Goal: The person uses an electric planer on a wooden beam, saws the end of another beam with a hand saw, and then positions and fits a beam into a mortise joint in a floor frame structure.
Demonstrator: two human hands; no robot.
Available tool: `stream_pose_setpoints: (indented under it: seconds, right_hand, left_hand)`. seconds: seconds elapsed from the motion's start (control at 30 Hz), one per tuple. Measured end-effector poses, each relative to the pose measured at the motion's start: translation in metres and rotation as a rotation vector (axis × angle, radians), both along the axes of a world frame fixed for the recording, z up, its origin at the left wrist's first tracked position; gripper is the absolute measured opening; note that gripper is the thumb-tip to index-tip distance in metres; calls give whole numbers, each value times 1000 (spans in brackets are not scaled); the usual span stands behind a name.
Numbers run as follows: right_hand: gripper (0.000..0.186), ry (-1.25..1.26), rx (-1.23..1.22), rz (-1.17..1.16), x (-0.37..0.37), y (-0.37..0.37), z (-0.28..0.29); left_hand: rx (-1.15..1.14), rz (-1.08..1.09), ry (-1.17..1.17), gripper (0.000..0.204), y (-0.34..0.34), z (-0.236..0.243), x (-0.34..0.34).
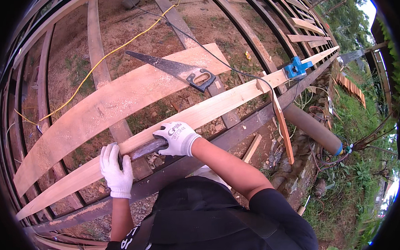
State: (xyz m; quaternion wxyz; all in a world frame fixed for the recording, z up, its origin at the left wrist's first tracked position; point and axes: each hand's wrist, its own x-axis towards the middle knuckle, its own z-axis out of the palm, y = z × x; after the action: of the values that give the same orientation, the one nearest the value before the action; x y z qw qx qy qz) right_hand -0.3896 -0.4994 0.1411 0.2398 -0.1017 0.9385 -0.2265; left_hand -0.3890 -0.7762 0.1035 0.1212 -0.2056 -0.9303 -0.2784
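A long pale plank [209, 111] stretches from the lower left to the upper right, across dark metal beams. At its near edge lies a dark, worn, elongated block [145, 149], and both my hands are on it. My left hand [117, 171], in a white knit glove, closes on its left end, fingers over the plank and thumb on the block. My right hand [178, 136], in a white glove with dark fingertips, wraps round the other end. The block's underside is hidden, and I cannot make out its exact kind.
A handsaw [166, 67] rests on a wide curved board [99, 107] sprinkled with sawdust. A blue tool or clamp [296, 68] sits on the plank farther right. Yellow [110, 54] and black [198, 44] cords cross the frame. A brown cylinder [312, 127] lies beyond the beam [257, 120].
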Motion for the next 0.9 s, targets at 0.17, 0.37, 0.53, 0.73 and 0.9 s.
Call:
stream_pose_setpoints:
  seconds: [0.17,0.37,0.53,0.73,0.9]
  right_hand:
    - [48,441,-26,-262,56,38,-33]
    - [47,309,37,-696,183,96,-68]
    - [44,78,-48,-994,295,110,-90]
    - [49,-33,-45,-1280,410,155,-128]
    - [44,-158,-142,-1672,509,194,-157]
  left_hand:
    - [-79,19,-8,41,7,0,0]
    - [8,19,57,40,48,25,-19]
    - [372,-267,-343,33,195,45,-42]
    - [67,-603,-345,43,403,38,-45]
    - [-215,-911,156,62,558,18,-20]
